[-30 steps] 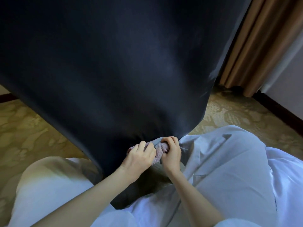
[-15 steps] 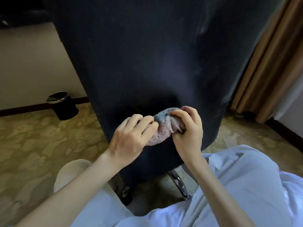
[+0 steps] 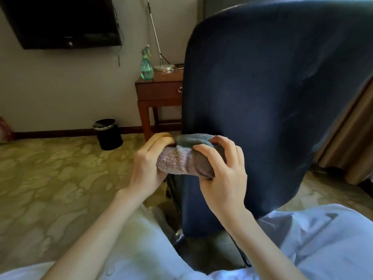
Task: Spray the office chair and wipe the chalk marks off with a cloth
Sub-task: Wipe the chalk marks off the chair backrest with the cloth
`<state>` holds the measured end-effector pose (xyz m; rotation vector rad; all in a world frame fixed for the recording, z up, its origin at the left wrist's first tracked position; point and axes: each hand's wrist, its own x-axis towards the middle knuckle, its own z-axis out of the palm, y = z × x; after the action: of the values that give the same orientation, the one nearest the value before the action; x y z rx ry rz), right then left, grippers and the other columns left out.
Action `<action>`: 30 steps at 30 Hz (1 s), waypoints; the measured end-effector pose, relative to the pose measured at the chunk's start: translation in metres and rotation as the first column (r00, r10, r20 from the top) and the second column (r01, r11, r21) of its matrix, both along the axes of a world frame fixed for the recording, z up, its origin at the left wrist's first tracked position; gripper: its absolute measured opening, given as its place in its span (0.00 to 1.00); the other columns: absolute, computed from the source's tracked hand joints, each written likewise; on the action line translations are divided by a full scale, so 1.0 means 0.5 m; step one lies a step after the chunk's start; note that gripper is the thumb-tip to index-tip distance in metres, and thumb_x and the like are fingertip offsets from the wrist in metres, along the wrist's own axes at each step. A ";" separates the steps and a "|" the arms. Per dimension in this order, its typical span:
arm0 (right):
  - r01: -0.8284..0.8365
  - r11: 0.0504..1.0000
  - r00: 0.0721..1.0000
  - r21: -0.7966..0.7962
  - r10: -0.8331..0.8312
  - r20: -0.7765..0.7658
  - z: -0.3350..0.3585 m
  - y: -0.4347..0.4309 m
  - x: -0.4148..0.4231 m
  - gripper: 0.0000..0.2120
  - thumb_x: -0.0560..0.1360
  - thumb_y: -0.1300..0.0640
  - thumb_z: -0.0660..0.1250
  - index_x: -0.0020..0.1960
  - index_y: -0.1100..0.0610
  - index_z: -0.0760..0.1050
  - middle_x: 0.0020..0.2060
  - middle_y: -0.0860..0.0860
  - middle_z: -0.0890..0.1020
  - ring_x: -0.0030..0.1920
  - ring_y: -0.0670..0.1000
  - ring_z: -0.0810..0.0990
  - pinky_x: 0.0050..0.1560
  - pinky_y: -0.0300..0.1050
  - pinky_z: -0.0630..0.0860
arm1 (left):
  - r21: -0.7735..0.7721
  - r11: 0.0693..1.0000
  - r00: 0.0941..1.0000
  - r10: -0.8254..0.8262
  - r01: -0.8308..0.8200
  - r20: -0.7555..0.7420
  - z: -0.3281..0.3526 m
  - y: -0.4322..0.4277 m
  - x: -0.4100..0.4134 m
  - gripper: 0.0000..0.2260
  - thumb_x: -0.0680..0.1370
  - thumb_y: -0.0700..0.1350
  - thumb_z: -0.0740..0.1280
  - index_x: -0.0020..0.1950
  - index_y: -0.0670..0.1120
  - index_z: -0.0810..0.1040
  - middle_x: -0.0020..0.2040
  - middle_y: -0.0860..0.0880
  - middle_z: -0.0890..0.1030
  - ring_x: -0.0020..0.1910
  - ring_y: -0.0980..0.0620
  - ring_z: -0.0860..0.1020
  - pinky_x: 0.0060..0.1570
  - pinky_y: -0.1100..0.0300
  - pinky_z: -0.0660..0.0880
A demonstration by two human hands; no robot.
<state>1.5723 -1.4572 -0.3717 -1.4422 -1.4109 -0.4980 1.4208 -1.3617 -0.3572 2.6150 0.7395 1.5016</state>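
Reaching forward from lower left with the left hand point(image 3: 145, 168), forearm bare, fingers curled over the left end of a rolled, fuzzy pink-and-blue terry cloth point(image 3: 181, 161). Meeting it from the right with the right hand point(image 3: 225, 178), fingers spread and bent over the cloth's right end, thumb tucked beneath. With the grip on both sides clamped on the cloth, holding the roll roughly level between them. Holding it just in front of the lower left edge of the dark navy fabric office chair back point(image 3: 272, 93); cannot tell whether touching. Showing faint pale smears point(image 3: 308, 74) on that fabric toward the right. Standing well apart on a brown wooden counter point(image 3: 159, 91) by the wall: a green translucent plastic spray bottle point(image 3: 147, 66). Resting on the patterned yellow carpet point(image 3: 50, 178) nearby: a round black bin point(image 3: 109, 134).
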 end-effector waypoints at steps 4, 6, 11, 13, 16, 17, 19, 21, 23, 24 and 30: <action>0.016 1.000 1.000 -0.003 -0.016 0.005 -0.003 -0.003 0.015 0.21 0.66 0.62 0.75 0.58 0.54 0.80 0.61 0.56 0.76 0.61 0.56 0.73 0.58 0.33 0.67 | -0.069 0.987 0.985 -0.139 0.147 0.105 -0.001 -0.007 0.020 0.15 0.68 0.35 0.76 0.52 0.37 0.77 0.53 0.47 0.78 0.52 0.56 0.77 0.52 0.69 0.71; 0.019 1.000 1.000 0.020 -0.018 -0.018 0.002 -0.008 0.021 0.19 0.66 0.63 0.74 0.57 0.55 0.81 0.60 0.57 0.76 0.59 0.57 0.74 0.59 0.28 0.63 | -0.070 0.980 0.978 -0.176 0.184 0.109 -0.001 -0.009 0.026 0.14 0.69 0.36 0.75 0.52 0.37 0.77 0.52 0.45 0.78 0.52 0.54 0.77 0.51 0.67 0.72; 0.017 0.996 0.999 0.089 -0.012 -0.052 0.001 -0.031 0.047 0.14 0.68 0.61 0.68 0.53 0.60 0.82 0.57 0.60 0.76 0.58 0.60 0.75 0.58 0.43 0.71 | -0.067 0.972 0.970 -0.220 0.227 0.102 -0.008 -0.029 0.063 0.15 0.68 0.34 0.76 0.51 0.36 0.77 0.52 0.44 0.78 0.52 0.54 0.77 0.51 0.66 0.73; 0.025 0.995 0.998 0.093 -0.020 -0.051 -0.002 -0.043 0.066 0.15 0.66 0.63 0.69 0.53 0.61 0.81 0.56 0.60 0.76 0.57 0.60 0.75 0.57 0.47 0.73 | -0.067 0.967 0.965 -0.238 0.246 0.110 -0.013 -0.040 0.081 0.14 0.68 0.35 0.76 0.52 0.36 0.77 0.53 0.44 0.78 0.53 0.54 0.77 0.52 0.67 0.73; 0.046 0.996 0.996 0.080 -0.040 -0.073 -0.011 -0.062 0.095 0.19 0.61 0.68 0.70 0.53 0.61 0.81 0.56 0.61 0.75 0.57 0.60 0.75 0.57 0.50 0.73 | -0.094 0.953 0.955 -0.276 0.287 0.107 -0.019 -0.058 0.111 0.15 0.69 0.35 0.76 0.53 0.36 0.77 0.54 0.43 0.78 0.54 0.52 0.77 0.53 0.65 0.74; 0.052 0.995 0.996 0.080 -0.046 -0.080 -0.017 -0.068 0.104 0.20 0.61 0.68 0.70 0.53 0.62 0.81 0.56 0.61 0.75 0.57 0.61 0.75 0.57 0.50 0.73 | -0.102 0.947 0.950 -0.293 0.303 0.106 -0.023 -0.063 0.121 0.15 0.69 0.35 0.76 0.53 0.36 0.77 0.54 0.43 0.78 0.54 0.52 0.77 0.53 0.65 0.74; 0.070 0.994 0.994 0.084 -0.062 -0.088 -0.035 -0.078 0.121 0.20 0.60 0.69 0.71 0.53 0.63 0.81 0.56 0.61 0.75 0.57 0.61 0.75 0.58 0.48 0.73 | -0.124 0.933 0.940 -0.327 0.338 0.097 -0.035 -0.071 0.142 0.15 0.69 0.36 0.76 0.53 0.36 0.77 0.55 0.43 0.78 0.55 0.52 0.77 0.54 0.63 0.75; 0.086 0.993 0.992 0.079 -0.078 -0.103 -0.059 -0.087 0.140 0.20 0.60 0.70 0.70 0.52 0.63 0.80 0.56 0.61 0.74 0.57 0.59 0.75 0.59 0.44 0.71 | -0.150 0.918 0.930 -0.356 0.366 0.088 -0.053 -0.077 0.164 0.15 0.69 0.35 0.76 0.54 0.36 0.77 0.56 0.43 0.77 0.56 0.52 0.77 0.54 0.60 0.75; 0.102 0.992 0.987 0.067 -0.093 -0.131 -0.089 -0.096 0.159 0.21 0.59 0.73 0.70 0.52 0.64 0.80 0.56 0.61 0.74 0.57 0.59 0.74 0.60 0.43 0.70 | -0.170 0.909 0.924 -0.373 0.382 0.083 -0.078 -0.082 0.187 0.15 0.70 0.35 0.75 0.54 0.36 0.77 0.56 0.43 0.77 0.57 0.50 0.77 0.56 0.58 0.75; 0.107 0.992 0.984 0.061 -0.097 -0.151 -0.105 -0.102 0.169 0.22 0.58 0.74 0.70 0.51 0.64 0.80 0.56 0.61 0.74 0.58 0.58 0.74 0.61 0.44 0.70 | -0.179 0.905 0.922 -0.378 0.386 0.080 -0.091 -0.086 0.199 0.15 0.70 0.35 0.74 0.54 0.36 0.77 0.57 0.43 0.77 0.57 0.49 0.78 0.56 0.57 0.75; 0.097 0.995 0.949 -0.016 -0.097 -0.299 -0.185 -0.132 0.226 0.27 0.55 0.74 0.65 0.51 0.56 0.76 0.55 0.56 0.74 0.60 0.49 0.72 0.61 0.36 0.67 | -0.248 0.898 0.926 -0.376 0.363 -0.009 -0.186 -0.101 0.272 0.16 0.71 0.35 0.72 0.58 0.38 0.77 0.59 0.43 0.77 0.59 0.48 0.77 0.59 0.56 0.75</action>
<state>1.6855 -1.5233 -0.4644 -1.5221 -1.1025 -0.3226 1.5567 -1.4121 -0.4502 2.4438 0.3666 1.1553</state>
